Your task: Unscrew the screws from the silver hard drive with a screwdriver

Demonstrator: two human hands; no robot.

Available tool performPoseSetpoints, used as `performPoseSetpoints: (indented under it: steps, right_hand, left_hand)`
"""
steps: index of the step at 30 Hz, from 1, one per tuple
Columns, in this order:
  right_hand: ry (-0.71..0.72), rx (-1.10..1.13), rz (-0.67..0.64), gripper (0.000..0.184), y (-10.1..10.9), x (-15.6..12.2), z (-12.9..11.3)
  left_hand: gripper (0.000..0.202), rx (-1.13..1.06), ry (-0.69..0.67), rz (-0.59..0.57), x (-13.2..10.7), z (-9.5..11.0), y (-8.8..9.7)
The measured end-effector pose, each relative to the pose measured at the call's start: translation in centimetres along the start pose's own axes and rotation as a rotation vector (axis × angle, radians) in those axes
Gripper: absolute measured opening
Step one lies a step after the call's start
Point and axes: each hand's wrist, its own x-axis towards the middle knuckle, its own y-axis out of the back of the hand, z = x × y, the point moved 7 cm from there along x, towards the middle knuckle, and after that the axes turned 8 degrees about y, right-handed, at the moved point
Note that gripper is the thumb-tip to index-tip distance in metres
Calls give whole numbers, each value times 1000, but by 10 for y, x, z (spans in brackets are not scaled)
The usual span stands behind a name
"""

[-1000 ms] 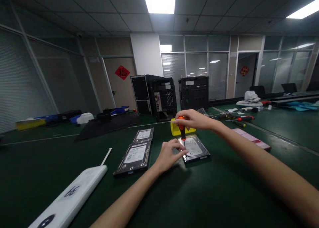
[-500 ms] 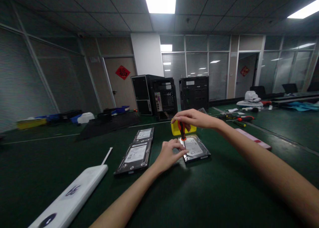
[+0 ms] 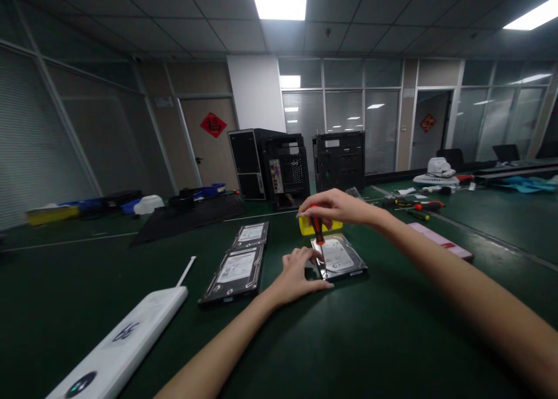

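A silver hard drive (image 3: pixel 342 256) with a white label lies flat on the green table. My right hand (image 3: pixel 333 207) is closed from above around the orange and black handle of a screwdriver (image 3: pixel 319 234). The screwdriver stands nearly upright, its shaft reaching down to the left part of the drive; the tip is hard to make out. At the drive's near left corner, my left hand (image 3: pixel 299 275) grips it, thumb along the front edge and bent fingers at the left side. Behind the drive sits a yellow object (image 3: pixel 307 227), partly hidden by my right hand.
Two more hard drives (image 3: pixel 238 268) lie to the left. A white device marked with a number (image 3: pixel 131 329) is at near left. A pink flat box (image 3: pixel 440 241) and several hand tools (image 3: pixel 418 207) lie right. Black computer cases (image 3: pixel 248 163) stand at the back.
My left thumb has moved away from the screwdriver shaft, down to the drive's front edge, widening the gap to the fingers. My right hand stays on the screwdriver.
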Motion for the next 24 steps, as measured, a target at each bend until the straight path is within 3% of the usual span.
performPoseSetpoints:
  steps: [24]
  right_hand:
    - [-6,-118,9,32,1,0,2]
  left_hand:
    - [39,-2,-41,7,-1,3,-2]
